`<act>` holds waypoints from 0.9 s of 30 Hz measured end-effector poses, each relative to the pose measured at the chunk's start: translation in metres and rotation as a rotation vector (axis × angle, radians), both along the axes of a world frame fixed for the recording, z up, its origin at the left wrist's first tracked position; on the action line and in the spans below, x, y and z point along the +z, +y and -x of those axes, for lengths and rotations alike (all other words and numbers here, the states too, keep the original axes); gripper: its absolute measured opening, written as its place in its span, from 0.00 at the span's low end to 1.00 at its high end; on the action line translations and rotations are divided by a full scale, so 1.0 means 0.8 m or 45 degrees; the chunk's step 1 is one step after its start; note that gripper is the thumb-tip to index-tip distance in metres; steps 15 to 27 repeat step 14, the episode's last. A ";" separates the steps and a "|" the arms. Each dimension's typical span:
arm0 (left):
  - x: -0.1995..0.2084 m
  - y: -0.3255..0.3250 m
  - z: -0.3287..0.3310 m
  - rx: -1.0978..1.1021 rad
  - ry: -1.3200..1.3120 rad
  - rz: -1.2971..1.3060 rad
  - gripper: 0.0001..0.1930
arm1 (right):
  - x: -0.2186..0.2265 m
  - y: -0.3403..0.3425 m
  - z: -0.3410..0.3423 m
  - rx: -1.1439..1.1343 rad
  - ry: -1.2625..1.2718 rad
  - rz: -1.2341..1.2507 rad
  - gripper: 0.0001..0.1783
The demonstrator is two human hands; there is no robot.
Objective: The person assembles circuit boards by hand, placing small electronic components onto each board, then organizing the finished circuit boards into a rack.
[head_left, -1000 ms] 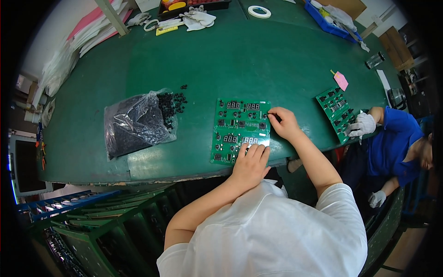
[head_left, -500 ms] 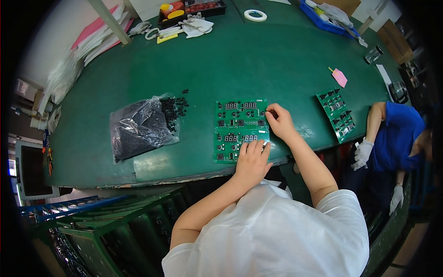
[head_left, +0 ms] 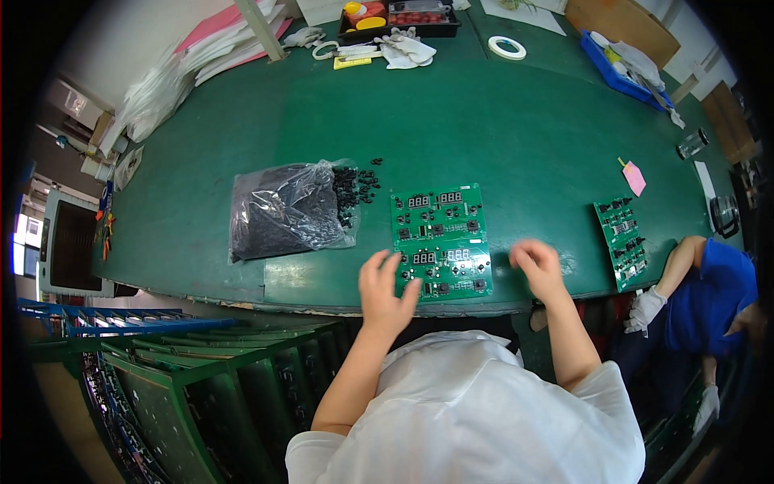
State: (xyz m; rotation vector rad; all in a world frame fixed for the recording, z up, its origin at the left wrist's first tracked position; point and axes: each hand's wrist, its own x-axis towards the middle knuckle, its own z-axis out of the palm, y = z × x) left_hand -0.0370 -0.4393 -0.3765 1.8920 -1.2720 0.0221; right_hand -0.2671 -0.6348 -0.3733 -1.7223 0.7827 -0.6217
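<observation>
A green circuit board panel with digit displays and small black parts lies flat in front of me at the table's near edge. My left hand is at its lower left corner, fingers spread and nothing seen in them. Off the panel's right edge hovers my right hand, fingers curled toward the thumb; anything between them is too small or hidden to make out. To the left lies a clear plastic bag full of small black pieces, with loose black caps spilling from its right end.
Another circuit board lies to the right, near a seated co-worker in blue wearing gloves. A pink tag, a tape roll, white gloves and a blue tray are farther off. Green racks stand below left.
Both hands have come off the panel: the left moved to its lower left and spread its fingers, the right drew away from its right edge. The whole view has shifted.
</observation>
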 end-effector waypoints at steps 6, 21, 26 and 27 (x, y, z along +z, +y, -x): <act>-0.016 0.006 -0.046 0.164 0.421 -0.010 0.23 | 0.011 0.082 0.021 1.080 0.520 -0.390 0.11; 0.045 -0.021 -0.024 0.022 0.510 -0.045 0.18 | -0.265 0.149 -0.101 1.037 0.426 -0.004 0.32; 0.045 -0.021 -0.024 0.022 0.510 -0.045 0.18 | -0.265 0.149 -0.101 1.037 0.426 -0.004 0.32; 0.045 -0.021 -0.024 0.022 0.510 -0.045 0.18 | -0.265 0.149 -0.101 1.037 0.426 -0.004 0.32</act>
